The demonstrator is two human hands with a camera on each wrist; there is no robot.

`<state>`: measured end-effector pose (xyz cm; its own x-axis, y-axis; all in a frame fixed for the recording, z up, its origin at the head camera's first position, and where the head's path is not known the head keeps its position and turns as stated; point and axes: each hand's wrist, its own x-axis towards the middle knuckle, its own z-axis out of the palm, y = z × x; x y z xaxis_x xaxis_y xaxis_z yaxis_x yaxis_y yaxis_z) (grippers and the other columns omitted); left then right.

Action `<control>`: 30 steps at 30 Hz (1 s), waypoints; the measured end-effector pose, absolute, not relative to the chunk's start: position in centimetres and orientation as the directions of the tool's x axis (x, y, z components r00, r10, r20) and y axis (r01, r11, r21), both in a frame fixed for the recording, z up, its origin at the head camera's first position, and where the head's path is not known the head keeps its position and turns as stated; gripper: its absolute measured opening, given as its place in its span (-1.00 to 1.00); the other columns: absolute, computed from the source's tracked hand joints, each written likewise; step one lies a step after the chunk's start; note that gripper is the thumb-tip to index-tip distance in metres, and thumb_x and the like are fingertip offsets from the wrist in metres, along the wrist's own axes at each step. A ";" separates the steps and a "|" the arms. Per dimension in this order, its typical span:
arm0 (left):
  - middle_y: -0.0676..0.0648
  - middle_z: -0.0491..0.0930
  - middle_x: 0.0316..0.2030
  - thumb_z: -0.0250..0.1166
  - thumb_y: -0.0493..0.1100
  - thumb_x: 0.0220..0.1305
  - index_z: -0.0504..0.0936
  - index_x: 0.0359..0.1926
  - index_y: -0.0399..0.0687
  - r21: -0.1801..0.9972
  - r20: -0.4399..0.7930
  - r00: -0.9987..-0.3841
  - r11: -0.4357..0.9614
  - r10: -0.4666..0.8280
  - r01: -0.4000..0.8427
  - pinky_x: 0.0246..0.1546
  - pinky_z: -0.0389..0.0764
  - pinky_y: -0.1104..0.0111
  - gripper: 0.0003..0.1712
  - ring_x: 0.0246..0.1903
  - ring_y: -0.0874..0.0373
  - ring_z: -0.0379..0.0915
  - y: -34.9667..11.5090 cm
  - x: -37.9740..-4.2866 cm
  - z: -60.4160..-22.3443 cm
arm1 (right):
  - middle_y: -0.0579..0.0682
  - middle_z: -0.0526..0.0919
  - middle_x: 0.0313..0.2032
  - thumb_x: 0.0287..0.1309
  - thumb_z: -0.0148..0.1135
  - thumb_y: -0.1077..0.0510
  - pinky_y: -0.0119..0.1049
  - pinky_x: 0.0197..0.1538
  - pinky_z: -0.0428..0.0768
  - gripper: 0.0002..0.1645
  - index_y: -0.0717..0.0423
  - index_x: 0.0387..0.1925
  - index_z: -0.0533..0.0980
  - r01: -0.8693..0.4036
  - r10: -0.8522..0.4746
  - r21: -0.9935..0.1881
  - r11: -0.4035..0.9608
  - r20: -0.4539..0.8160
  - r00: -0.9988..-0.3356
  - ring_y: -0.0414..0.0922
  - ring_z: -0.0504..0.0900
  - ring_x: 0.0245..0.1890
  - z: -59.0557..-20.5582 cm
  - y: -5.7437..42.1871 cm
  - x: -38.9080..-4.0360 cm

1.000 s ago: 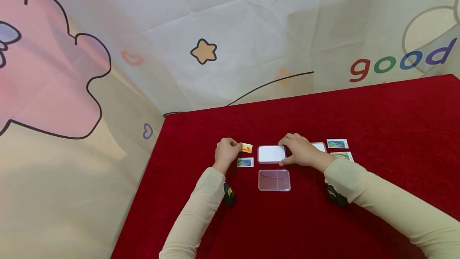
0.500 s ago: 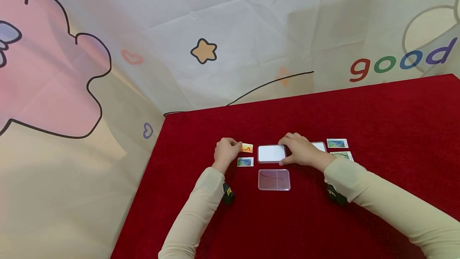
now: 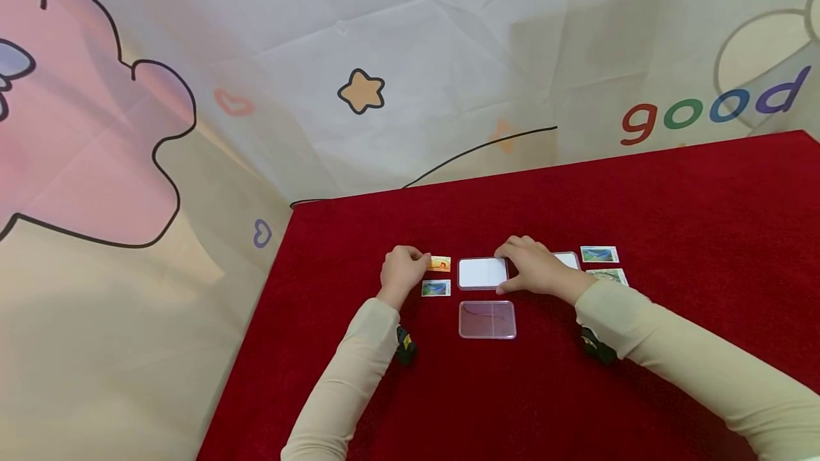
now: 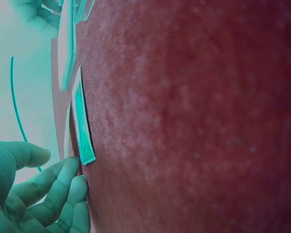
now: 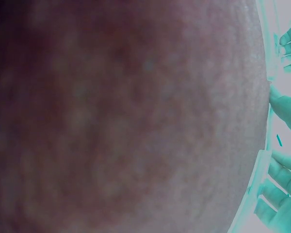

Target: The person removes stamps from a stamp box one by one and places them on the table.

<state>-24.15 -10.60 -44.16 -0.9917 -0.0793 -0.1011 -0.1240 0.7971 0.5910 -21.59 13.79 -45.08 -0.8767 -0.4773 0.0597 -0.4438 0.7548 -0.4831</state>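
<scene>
In the head view my left hand (image 3: 402, 272) is at the left edge of an orange stamp (image 3: 440, 264), covering part of it. The left wrist view shows its thumb raised apart from the fingers, which are low beside the stamps. Below the orange one lies a blue-green stamp (image 3: 436, 288). With thumb and fingers at two corners, my right hand (image 3: 534, 267) holds the right end of a clear rectangular case with a white insert (image 3: 482, 273). Its palm partly hides a second such case (image 3: 568, 260). Nearer me lies a clear plastic cover (image 3: 487, 320).
Two more stamps lie to the right, a blue-green one (image 3: 599, 255) and a pale green one (image 3: 608, 276) partly covered by the right forearm. Red cloth (image 3: 500, 397) covers the table. A printed white backdrop (image 3: 448, 77) stands behind it.
Both hands stay where they are on the table. The whole head view shifts very slightly left; stamps and cases keep their places.
</scene>
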 end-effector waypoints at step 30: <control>-0.07 0.65 -0.31 0.22 -0.01 0.29 0.66 -0.22 -0.14 0.702 -0.046 -0.989 0.709 0.139 0.067 -0.36 0.51 0.36 -0.71 -0.38 0.14 0.47 -9.7 -23.3 -43.1 | 0.20 0.55 -0.08 -0.14 0.50 -0.01 0.07 0.00 0.39 -0.37 0.28 -0.06 0.53 -0.484 -0.500 -0.434 0.760 0.086 -0.862 0.14 0.46 -0.05 -45.0 13.7 -21.6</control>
